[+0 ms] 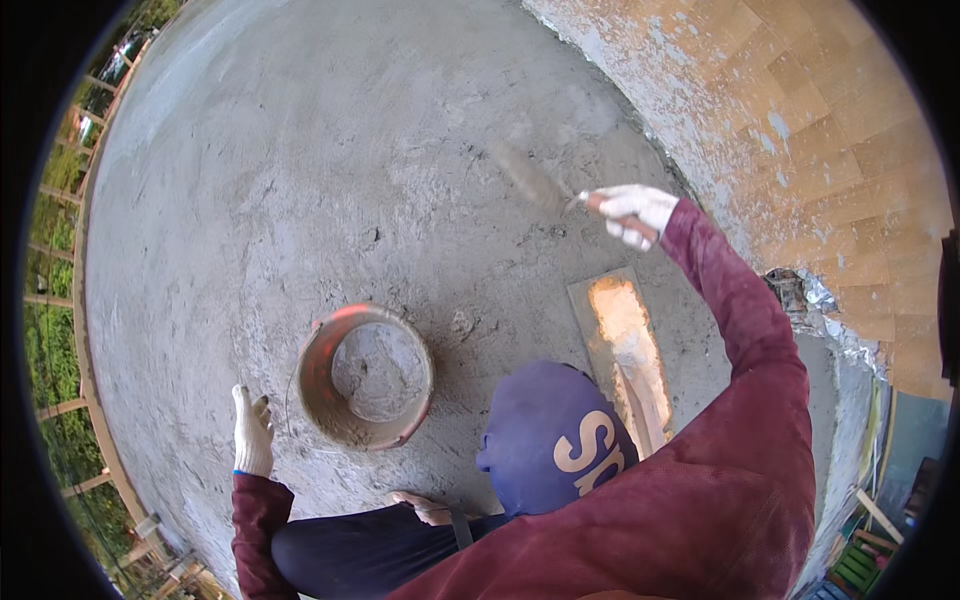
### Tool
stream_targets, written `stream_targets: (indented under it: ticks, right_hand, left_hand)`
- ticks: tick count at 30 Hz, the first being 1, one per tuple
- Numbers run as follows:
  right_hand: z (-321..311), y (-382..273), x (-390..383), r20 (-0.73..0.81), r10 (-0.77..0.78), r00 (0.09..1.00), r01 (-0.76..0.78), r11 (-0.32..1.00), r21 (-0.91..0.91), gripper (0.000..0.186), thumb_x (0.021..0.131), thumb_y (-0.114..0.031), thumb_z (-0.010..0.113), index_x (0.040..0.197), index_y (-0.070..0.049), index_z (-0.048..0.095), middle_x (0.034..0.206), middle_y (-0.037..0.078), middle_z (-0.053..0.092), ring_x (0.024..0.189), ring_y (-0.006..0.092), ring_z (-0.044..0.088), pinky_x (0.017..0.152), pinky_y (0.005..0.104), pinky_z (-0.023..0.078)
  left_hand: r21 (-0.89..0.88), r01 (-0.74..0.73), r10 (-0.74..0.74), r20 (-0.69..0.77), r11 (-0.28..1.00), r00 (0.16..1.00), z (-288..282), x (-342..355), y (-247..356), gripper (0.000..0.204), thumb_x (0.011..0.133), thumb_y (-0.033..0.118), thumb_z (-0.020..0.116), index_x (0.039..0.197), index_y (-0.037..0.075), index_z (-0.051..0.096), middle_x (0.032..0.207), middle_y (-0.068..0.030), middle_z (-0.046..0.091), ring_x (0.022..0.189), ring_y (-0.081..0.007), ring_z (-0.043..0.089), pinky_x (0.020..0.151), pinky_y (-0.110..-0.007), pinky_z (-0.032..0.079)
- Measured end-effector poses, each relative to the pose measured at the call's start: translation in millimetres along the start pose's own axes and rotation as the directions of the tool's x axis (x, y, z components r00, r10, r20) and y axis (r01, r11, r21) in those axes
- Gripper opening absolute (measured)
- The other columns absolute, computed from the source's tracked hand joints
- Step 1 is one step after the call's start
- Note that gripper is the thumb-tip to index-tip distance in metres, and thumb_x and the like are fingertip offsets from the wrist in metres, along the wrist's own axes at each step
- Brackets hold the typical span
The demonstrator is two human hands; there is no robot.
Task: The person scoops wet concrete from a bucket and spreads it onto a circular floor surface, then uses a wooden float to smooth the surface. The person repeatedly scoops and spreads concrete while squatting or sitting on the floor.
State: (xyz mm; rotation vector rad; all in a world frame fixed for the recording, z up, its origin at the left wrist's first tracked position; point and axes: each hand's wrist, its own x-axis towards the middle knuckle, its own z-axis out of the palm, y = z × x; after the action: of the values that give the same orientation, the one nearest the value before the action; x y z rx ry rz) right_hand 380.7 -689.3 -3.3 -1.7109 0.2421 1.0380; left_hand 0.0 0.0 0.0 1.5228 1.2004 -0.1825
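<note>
Gripping a slim trowel with a brown handle and grey-smeared blade (530, 180) in the white-gloved right hand (640, 212), fingers wrapping round the handle. Holding it over the rough grey cement floor (250, 190), near the edge of the spattered tan tiled surface (840, 170). Blurring at the blade, so not telling whether touching cement. Probably risking gouges or ridges if digging the tip or one edge into soft-looking cement. Pointing blade-first toward upper left, running the long axis diagonally from handle at lower right to tip; not showing tilt clearly.

Noting a long rectangular float with a grey-and-orange face and wooden-looking handle (625, 315) lying below the trowel; perhaps risking a knock from lowering the forearm. Farther left, seeing a round orange-red bucket with cement-caked walls (322, 378), holding wet-looking grey mix (385, 372); possibly risking a spill if shifting the nearby foot (420, 508). Keeping the white-gloved left hand (253, 432) bare of any tool, fingers loosely parting, just beside the bucket, not gripping it.
</note>
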Motion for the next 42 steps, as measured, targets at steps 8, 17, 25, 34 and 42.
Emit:
stream_targets:
  ticks: [8, 17, 25, 34, 42]
  right_hand:
    - [-19.9, 21.3, 21.6, -0.214, -0.17, 0.962, 0.075, 0.917, -0.391, 0.059, 0.106, -0.041, 0.061, 0.158, -0.016, 0.051, 0.095, 0.011, 0.071, 0.065, 0.02, 0.064, 0.056, 0.038, 0.054]
    - [-120.6, 13.9, 159.2, -0.539, -0.405, 0.739, -0.314, 0.501, -0.807, 0.04, 0.108, -0.033, 0.049, 0.139, -0.01, 0.061, 0.132, 0.022, 0.072, 0.124, 0.0415, 0.069, 0.105, 0.0555, 0.053]
    - [-145.1, 63.4, 138.3, -0.594, -0.311, 0.742, -0.333, 0.598, -0.729, 0.053, 0.107, -0.044, 0.044, 0.134, -0.006, 0.069, 0.14, 0.028, 0.065, 0.135, 0.0465, 0.059, 0.115, 0.051, 0.046]
    - [30.1, 31.6, 92.4, -0.457, 0.023, 0.889, -0.01, 0.999, 0.031, 0.039, 0.113, -0.046, 0.048, 0.138, -0.018, 0.06, 0.074, 0.005, 0.057, 0.05, 0.0157, 0.052, 0.043, 0.0352, 0.044]
    - [118.4, 104.8, 53.8, -0.336, -0.356, 0.872, 0.113, 0.814, -0.569, 0.055, 0.11, -0.05, 0.054, 0.15, -0.012, 0.06, 0.144, 0.02, 0.069, 0.139, 0.0342, 0.062, 0.117, 0.0397, 0.045]
  left_hand:
    - [0.006, -0.254, 0.253, -0.126, 0.967, 0.959, -5.3, -41.1, 40.8, 0.081, 0.11, 0.068, 0.045, 0.169, 0.014, 0.035, 0.17, -0.0205, 0.041, 0.157, -0.0346, 0.039, 0.127, -0.049, 0.028]
    - [0.551, -0.459, 0.31, 0.345, 0.697, 0.886, 123.1, -86.9, 118.5, 0.056, 0.112, 0.035, 0.058, 0.149, -0.007, 0.056, 0.144, -0.0162, 0.065, 0.135, -0.0227, 0.057, 0.117, -0.037, 0.042]
    - [0.378, -0.522, 0.464, 0.238, 0.765, 0.853, 92.0, -87.1, 95.0, 0.056, 0.111, 0.031, 0.061, 0.152, -0.006, 0.054, 0.145, -0.0174, 0.065, 0.136, -0.0236, 0.058, 0.12, -0.039, 0.04]
    - [0.276, -0.596, 0.522, 0.297, 0.755, 0.799, 92.3, -87.5, 107.0, 0.055, 0.113, 0.033, 0.059, 0.151, -0.007, 0.055, 0.152, -0.0182, 0.06, 0.142, -0.0261, 0.055, 0.124, -0.042, 0.037]
    - [0.43, -0.708, 0.536, 0.463, 0.561, 0.706, 116.2, -105.9, 114.8, 0.055, 0.109, 0.028, 0.06, 0.151, -0.007, 0.055, 0.151, -0.0188, 0.061, 0.144, -0.0285, 0.053, 0.123, -0.041, 0.036]
